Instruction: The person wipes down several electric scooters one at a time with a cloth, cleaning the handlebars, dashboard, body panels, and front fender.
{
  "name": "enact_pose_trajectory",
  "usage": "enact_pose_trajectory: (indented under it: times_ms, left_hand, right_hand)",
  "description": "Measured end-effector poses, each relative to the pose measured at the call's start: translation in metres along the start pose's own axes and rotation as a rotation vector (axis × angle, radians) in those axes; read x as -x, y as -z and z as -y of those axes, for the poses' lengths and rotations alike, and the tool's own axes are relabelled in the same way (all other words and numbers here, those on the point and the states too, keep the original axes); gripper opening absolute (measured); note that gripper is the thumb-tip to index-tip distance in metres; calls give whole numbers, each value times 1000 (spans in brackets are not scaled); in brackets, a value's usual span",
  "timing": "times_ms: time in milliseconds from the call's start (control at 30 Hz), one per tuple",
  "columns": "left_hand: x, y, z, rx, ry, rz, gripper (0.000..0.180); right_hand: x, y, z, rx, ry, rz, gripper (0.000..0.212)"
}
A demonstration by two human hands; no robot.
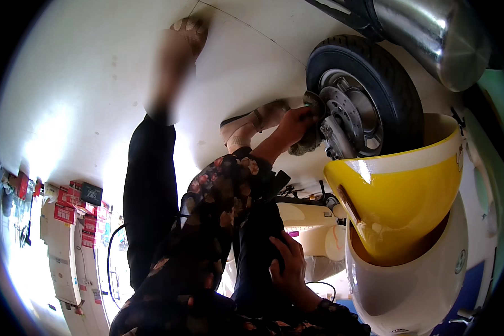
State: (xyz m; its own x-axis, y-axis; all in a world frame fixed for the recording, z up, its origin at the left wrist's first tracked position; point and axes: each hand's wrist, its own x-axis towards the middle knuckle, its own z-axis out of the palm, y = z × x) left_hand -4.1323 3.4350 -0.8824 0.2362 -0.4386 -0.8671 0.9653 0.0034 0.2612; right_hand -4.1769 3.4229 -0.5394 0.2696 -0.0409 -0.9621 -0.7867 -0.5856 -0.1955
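My left hand point(294, 126) reaches up from a floral sleeve, its fingers closed on a dark, bunched cloth point(306, 144). The cloth is against or right beside the hub side of a scooter's front wheel point(369, 95), close to the brake disc point(341, 106); contact with the metal is hard to make out. Over the wheel sits a yellow and white fender point(397, 185). Lower down, my right hand point(290, 267) lies on my dark trouser leg with fingers spread, holding nothing.
My shoes point(257, 119) stand on the pale tiled floor point(252, 61). A silver metal cylinder point(431, 39) is at the upper right, beyond the tire. Red and white boxes point(67, 204) are stacked at far left. Another pale vehicle point(305, 215) shows past my leg.
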Motion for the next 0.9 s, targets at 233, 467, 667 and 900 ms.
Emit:
enact_pose_trajectory:
  times_ms: [233, 467, 667, 900]
  left_hand:
    - [-2, -4, 0, -227, 28, -44, 30]
    - [67, -39, -14, -162, -422, -374, 33]
    - [112, -42, -33, -184, -298, -241, 32]
    - [159, -40, -146, 95, -296, -276, 32]
  right_hand:
    - [-2, 6, 3, 8, -5, 10, 54]
    - [1, 1, 3, 41, -8, 12, 48]
    - [2, -5, -2, 6, 12, -8, 45]
    - [9, -15, -4, 22, 62, -83, 51]
